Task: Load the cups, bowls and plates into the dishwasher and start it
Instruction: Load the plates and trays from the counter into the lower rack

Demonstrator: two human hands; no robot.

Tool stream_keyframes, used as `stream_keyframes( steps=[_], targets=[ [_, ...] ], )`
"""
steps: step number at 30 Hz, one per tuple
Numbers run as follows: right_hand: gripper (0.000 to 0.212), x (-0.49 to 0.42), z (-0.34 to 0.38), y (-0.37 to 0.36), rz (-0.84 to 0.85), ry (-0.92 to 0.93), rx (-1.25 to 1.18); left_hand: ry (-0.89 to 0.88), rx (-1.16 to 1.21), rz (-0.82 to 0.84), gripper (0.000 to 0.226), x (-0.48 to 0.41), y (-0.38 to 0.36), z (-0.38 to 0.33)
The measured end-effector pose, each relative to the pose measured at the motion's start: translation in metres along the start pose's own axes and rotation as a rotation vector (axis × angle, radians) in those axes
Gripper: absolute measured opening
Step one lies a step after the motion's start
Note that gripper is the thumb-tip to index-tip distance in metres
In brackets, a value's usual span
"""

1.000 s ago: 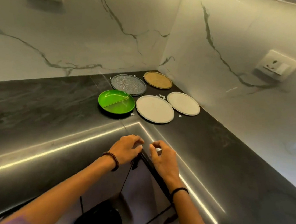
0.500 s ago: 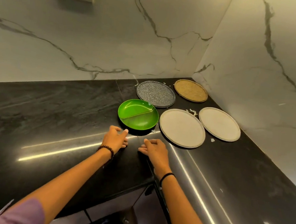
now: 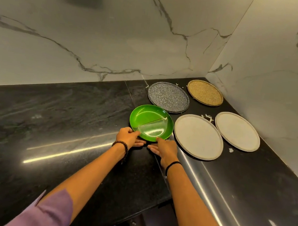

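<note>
Five plates lie flat and unstacked on the black desk, in its corner against the marble wall. The green divided plate is the one nearest the person, so it is the sensible one to take first.

The left hand grips that plate's near-left rim, with the thumb over the edge and the curled fingers tucked low against the desk, apparently to get under the shallow lip. The right hand meets the near-right rim. Its thumb tip touches the edge while its fingers lie straight and flat along the desk just below the plate, not yet closed on it. Two hands on opposite sides of the near edge suggest a level lift, which suits a slick, glossy plate sitting flush on a polished top.

Beyond the green plate, just beside its far rim, lies a speckled grey plate, and farther toward the corner a tan plate. Just right of the green plate is a pale grey plate, and a second pale plate lies right of that. Small white scraps sit between those two.

No dishwasher, cups or bowls are in view, so I judge the loading to be at its very start.
</note>
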State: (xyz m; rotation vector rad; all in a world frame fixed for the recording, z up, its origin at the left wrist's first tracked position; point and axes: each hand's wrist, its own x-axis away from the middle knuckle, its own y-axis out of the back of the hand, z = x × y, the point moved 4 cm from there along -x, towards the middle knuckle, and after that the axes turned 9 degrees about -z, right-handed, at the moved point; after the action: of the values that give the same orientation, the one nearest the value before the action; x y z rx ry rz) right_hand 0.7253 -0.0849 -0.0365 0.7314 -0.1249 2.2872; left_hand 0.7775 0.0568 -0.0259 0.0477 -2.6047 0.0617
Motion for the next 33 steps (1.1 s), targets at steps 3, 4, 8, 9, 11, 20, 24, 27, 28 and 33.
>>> stream_keyframes(
  steps=[3,4,8,9,11,20,24,27,28,33],
  targets=[
    [0.026,0.004,-0.001,0.002,0.023,0.046,-0.001,0.000,-0.003,0.040,0.013,0.003,0.003,0.004],
    [0.026,0.008,-0.002,0.003,0.028,0.062,-0.012,-0.008,-0.001,0.062,0.003,0.005,0.003,0.004],
    [0.025,0.034,-0.011,0.016,0.069,0.066,-0.073,-0.027,-0.003,0.113,0.013,0.017,0.009,0.013],
    [0.025,0.043,-0.013,0.021,0.086,0.056,-0.096,-0.031,-0.007,0.132,0.013,0.024,0.010,0.014],
    [0.023,0.063,-0.018,0.038,0.092,0.045,-0.157,-0.033,-0.013,0.183,0.012,0.041,0.013,0.020],
    [0.022,0.148,-0.063,0.121,-0.069,0.017,-0.257,-0.044,-0.108,0.399,0.016,0.118,0.014,0.059],
    [0.020,0.189,-0.097,0.156,-0.181,0.007,-0.339,-0.022,-0.161,0.496,0.007,0.162,0.010,0.081],
    [0.019,0.226,-0.124,0.184,-0.270,0.005,-0.383,0.001,-0.217,0.573,0.006,0.198,0.012,0.104],
    [0.020,0.239,-0.135,0.194,-0.303,0.004,-0.399,0.008,-0.235,0.605,0.006,0.211,0.013,0.112],
    [0.026,0.307,-0.193,0.241,-0.404,-0.008,-0.459,0.005,-0.315,0.740,0.007,0.280,0.022,0.155]
  ],
)
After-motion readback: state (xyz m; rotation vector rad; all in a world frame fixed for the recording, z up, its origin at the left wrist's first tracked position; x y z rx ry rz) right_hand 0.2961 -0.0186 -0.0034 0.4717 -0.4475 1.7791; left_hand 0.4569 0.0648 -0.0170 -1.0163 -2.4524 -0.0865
